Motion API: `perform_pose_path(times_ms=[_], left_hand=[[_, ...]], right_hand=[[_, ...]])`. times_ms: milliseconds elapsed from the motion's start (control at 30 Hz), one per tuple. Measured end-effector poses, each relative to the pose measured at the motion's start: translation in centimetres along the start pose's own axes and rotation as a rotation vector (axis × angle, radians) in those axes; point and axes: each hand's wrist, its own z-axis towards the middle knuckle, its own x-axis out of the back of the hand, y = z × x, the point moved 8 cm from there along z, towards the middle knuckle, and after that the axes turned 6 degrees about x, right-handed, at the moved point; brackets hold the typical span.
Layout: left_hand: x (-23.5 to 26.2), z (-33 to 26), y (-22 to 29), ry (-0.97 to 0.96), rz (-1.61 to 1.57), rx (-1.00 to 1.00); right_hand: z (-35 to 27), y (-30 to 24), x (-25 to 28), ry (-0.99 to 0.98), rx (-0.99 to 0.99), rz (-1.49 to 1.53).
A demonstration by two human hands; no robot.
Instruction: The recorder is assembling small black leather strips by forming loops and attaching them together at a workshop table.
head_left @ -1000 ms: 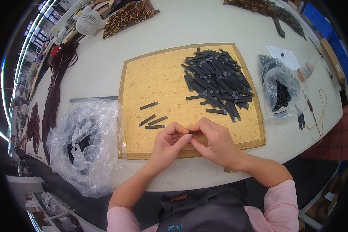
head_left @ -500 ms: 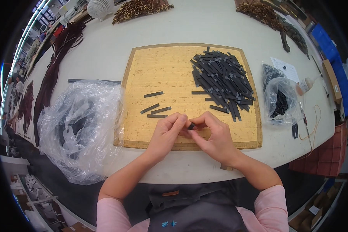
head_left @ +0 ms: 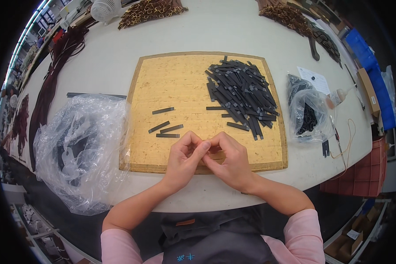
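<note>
Close to the near edge of a tan board [head_left: 163, 79], my left hand [head_left: 184, 157] and my right hand [head_left: 231, 161] meet fingertip to fingertip. Both are closed in a pinch over a short black strip that the fingers now hide; half a second ago it showed dark and bent between them. Just beyond my left hand lie several loose black strips [head_left: 171, 128] with greyish ends. A large heap of similar black strips [head_left: 244, 90] covers the board's right side, some of them sticking out toward me.
A crumpled clear plastic bag [head_left: 81, 154] with dark contents overlaps the board's left edge. On the right are a bag of black rings [head_left: 310, 116], a small bottle [head_left: 336, 97] and a red crate [head_left: 356, 171]. Dark red cords [head_left: 53, 88] hang along the left.
The dark strip that showed between my fingertips is now covered, as my hands have drawn together. The whole view has shifted, so everything sits slightly further left.
</note>
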Motion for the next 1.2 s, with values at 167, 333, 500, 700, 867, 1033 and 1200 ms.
perform_pose_path(times_ms=[167, 333, 500, 700, 867, 1033, 1200], left_hand=[[0.0, 0.1, 0.0, -0.030, -0.049, 0.002], [0.7, -0.2, 0.4, -0.039, 0.052, -0.072], [0.4, 0.0, 0.4, -0.065, 0.011, -0.035], [-0.1, 0.1, 1.1, -0.055, -0.061, 0.031], [1.6, 0.0, 1.1, 0.044, 0.007, 0.069], [2.3, -0.2, 2.4, 0.077, -0.031, 0.022], [8.6, 1.9, 7.2, 0.363, 0.124, -0.162]], right_hand=[[0.2, -1.1, 0.3, -0.016, 0.119, -0.141], [0.5, -1.4, 0.8, 0.006, 0.183, -0.114], [0.7, -1.4, 1.5, 0.006, 0.204, -0.122], [1.2, -0.3, 3.2, -0.014, 0.121, -0.126], [0.9, 0.3, 11.1, 0.270, 0.048, -0.261], [-3.7, 3.1, 21.8, 0.524, -0.158, -0.889], [-0.4, 0.1, 18.4, 0.338, -0.082, -0.935]])
